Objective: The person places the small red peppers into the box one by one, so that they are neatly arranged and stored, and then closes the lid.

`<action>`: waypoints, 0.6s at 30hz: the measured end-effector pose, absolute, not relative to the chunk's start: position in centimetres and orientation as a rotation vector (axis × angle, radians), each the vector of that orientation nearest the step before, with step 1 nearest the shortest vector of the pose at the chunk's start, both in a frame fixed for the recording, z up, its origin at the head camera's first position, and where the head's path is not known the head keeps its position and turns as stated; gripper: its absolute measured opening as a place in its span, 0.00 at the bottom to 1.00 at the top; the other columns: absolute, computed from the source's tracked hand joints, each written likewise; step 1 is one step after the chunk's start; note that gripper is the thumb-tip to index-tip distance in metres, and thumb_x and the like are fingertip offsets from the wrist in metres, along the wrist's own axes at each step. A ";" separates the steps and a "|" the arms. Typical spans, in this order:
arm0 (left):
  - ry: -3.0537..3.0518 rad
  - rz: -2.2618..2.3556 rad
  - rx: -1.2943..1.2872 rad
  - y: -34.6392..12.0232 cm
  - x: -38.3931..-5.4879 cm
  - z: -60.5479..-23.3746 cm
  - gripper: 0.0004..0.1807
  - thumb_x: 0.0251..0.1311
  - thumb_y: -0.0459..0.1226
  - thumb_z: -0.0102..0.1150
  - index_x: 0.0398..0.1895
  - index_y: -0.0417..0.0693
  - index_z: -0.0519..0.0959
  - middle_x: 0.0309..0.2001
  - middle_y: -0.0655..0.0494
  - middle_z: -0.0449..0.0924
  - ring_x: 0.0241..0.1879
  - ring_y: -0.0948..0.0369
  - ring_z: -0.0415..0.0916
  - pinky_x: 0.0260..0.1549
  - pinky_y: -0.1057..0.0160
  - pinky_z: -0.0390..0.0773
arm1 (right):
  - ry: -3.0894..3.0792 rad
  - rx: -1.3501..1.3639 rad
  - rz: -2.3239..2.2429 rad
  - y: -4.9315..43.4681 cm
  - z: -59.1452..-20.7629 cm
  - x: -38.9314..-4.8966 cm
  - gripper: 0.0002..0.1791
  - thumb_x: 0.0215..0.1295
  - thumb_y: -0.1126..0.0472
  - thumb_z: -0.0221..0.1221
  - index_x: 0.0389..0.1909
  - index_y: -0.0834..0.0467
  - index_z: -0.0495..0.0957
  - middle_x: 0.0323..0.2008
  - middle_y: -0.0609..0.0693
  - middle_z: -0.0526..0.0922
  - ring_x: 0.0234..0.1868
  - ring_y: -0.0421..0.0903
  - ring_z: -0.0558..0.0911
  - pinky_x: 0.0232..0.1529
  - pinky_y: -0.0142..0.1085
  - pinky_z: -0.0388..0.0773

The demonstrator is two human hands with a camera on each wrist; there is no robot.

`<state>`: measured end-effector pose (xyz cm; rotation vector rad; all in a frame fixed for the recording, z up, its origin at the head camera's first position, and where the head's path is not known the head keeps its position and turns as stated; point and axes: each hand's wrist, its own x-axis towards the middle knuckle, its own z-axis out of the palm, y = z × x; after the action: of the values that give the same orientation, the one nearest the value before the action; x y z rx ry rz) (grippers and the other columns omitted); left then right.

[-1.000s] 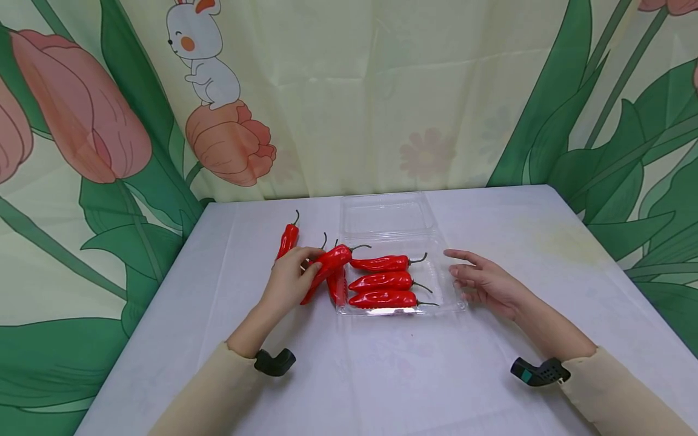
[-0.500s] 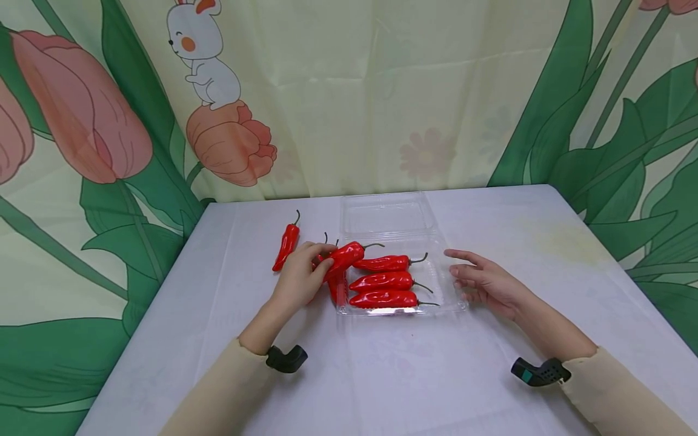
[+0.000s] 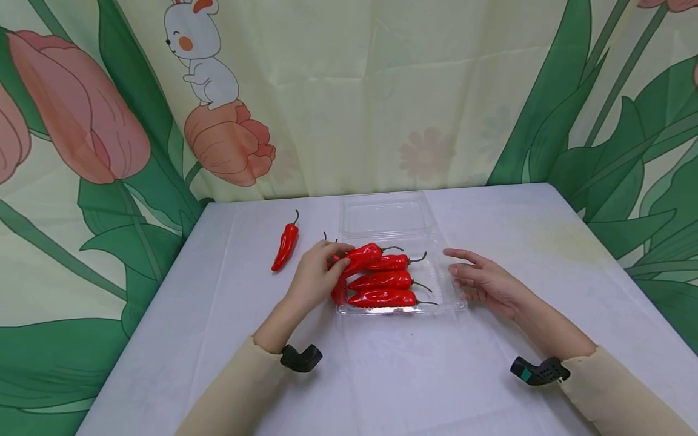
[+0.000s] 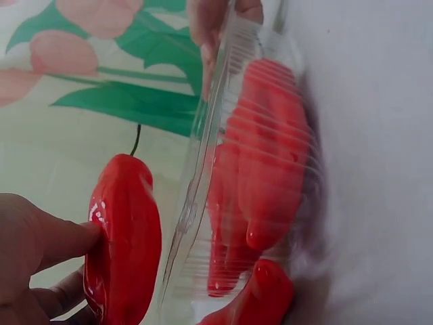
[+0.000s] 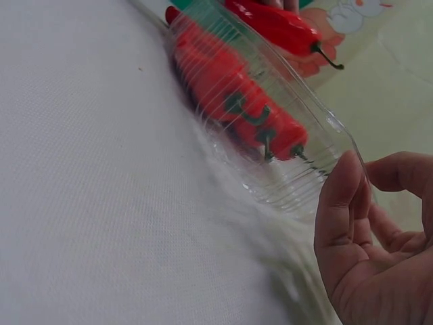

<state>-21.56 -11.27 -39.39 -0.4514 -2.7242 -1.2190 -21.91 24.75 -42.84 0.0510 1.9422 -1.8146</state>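
Observation:
My left hand [image 3: 319, 269] pinches a red chili pepper [image 3: 364, 257] between thumb and fingers. The pepper is over the left part of a clear plastic container [image 3: 444, 303], its green stem pointing right. In the left wrist view this held pepper [image 4: 125, 237] hangs beside the container's upper rim. Three red peppers [image 3: 382, 281] lie side by side inside, stems to the right. At the container's right side, my right hand [image 3: 485, 281] holds the rim; the right wrist view shows the thumb [image 5: 338, 203] and a finger on either side of it.
Outside the container's left wall lies another red pepper [image 3: 339, 292], partly hidden by the left hand. One more pepper [image 3: 285, 247] rests farther left on the white tablecloth [image 3: 403, 375]. The container's clear lid [image 3: 387, 216] lies folded open toward the back curtain [image 3: 349, 103].
My left hand has carried the held pepper rightward, from beside the container's left wall to over the peppers inside. The right hand has stayed in place at the rim.

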 end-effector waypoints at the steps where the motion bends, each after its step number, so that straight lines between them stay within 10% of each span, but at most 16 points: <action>1: -2.726 -1.221 -0.462 -11.2 -21.5 -39.4 0.17 0.66 0.34 0.67 0.58 0.49 0.84 0.48 0.51 0.82 0.43 0.56 0.80 0.39 0.60 0.87 | 1.941 0.051 -1.814 24.8 -42.9 -21.9 0.38 0.77 0.51 0.58 0.81 0.49 0.53 0.53 0.51 0.72 0.40 0.39 0.78 0.37 0.30 0.81; 18: -2.829 -1.149 -0.622 -9.4 -20.9 -39.8 0.19 0.64 0.38 0.70 0.59 0.53 0.85 0.52 0.53 0.83 0.49 0.58 0.80 0.43 0.60 0.87 | 1.936 0.047 -1.822 24.7 -42.6 -21.9 0.38 0.77 0.52 0.58 0.81 0.50 0.53 0.52 0.51 0.70 0.40 0.39 0.78 0.37 0.30 0.81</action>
<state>-20.86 -9.39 -39.80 -0.6220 -2.8293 -1.1487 -21.86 24.69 -42.62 0.0466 1.9355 -1.8219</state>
